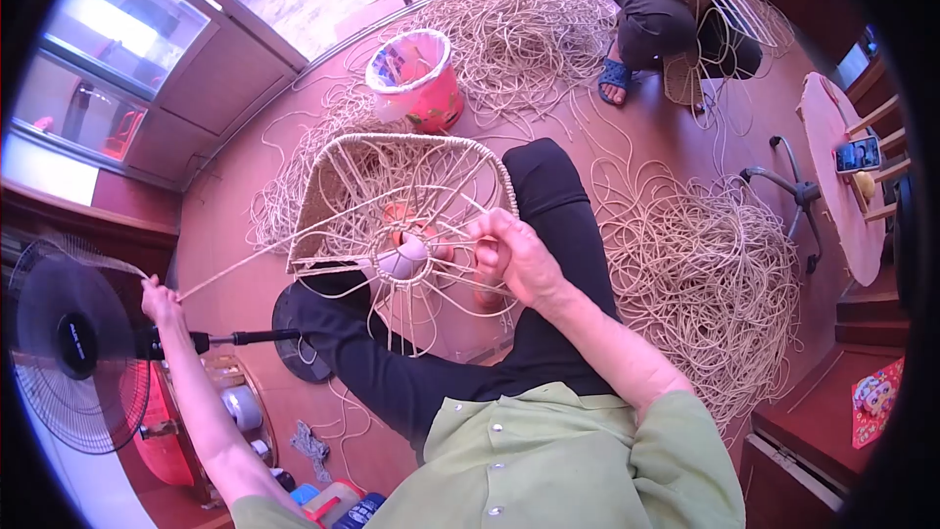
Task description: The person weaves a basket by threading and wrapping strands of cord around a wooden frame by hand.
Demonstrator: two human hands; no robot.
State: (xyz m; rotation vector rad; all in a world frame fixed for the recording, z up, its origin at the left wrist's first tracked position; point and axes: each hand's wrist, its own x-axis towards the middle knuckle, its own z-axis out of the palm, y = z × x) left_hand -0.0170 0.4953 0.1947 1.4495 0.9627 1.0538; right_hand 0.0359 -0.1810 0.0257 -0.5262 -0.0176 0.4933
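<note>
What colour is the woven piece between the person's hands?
Beige; the woven piece shows best in the head view.

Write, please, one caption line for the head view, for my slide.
Left hand holds a cord stretched over a woven basket, right hand at its right side.

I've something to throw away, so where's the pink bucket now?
In the head view, the pink bucket is on the floor, above and slightly left of centre, just beyond the woven basket and left of a rope pile.
</note>
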